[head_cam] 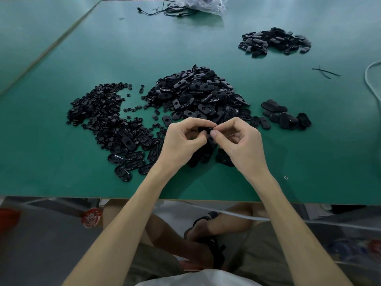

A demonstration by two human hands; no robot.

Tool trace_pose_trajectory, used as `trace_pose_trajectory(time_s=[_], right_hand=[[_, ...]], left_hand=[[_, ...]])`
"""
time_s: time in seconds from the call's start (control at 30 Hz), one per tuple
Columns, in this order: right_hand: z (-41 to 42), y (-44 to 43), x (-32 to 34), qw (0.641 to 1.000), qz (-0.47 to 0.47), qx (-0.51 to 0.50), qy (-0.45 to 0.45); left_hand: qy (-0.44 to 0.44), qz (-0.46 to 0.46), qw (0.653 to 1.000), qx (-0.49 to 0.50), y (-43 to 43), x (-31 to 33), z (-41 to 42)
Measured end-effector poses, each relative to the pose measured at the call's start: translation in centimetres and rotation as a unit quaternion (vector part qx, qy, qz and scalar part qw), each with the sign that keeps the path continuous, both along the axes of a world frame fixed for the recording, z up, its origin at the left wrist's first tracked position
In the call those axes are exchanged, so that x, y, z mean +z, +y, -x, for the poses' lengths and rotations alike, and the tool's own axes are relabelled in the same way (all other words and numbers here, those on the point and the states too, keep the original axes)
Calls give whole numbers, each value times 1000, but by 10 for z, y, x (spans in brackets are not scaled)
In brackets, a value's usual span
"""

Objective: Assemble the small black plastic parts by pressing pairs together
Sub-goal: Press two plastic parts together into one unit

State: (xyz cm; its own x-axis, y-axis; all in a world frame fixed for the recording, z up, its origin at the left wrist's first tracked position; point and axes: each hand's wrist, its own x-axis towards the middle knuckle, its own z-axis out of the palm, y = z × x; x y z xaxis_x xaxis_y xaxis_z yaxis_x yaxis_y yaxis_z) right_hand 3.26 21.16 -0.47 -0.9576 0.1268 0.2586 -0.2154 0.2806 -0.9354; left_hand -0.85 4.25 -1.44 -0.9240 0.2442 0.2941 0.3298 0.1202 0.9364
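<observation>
Grip is shared: the left hand [183, 141] and the right hand [239, 143] meet at a held black part [204, 129], each pinching it between thumb and forefinger, lifted off the green table [61, 162]. The part's long axis appears to run left to right, from one hand toward the other, so a squeeze would act across the line joining the two grips. Neither hand is nearer, since both have hold of it. Fingers hide most of the part, so it cannot be told whether it is one piece or a pair already seated. What shows is dark, glossy and rounded.

Just beyond the hands lies the heap of oval shells [198, 93]. Left of the left hand is the heap of small round pieces [99, 108]. Far beyond the right hand sits a separate pile [274, 41], probably finished ones.
</observation>
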Motion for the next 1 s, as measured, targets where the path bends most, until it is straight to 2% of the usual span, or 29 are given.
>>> trace_pose_trajectory(time_s=[1.0], right_hand=[[0,1,-1,1000,11,-11,8]], left_hand=[[-28,-29,999,-18,-2,2,-1]])
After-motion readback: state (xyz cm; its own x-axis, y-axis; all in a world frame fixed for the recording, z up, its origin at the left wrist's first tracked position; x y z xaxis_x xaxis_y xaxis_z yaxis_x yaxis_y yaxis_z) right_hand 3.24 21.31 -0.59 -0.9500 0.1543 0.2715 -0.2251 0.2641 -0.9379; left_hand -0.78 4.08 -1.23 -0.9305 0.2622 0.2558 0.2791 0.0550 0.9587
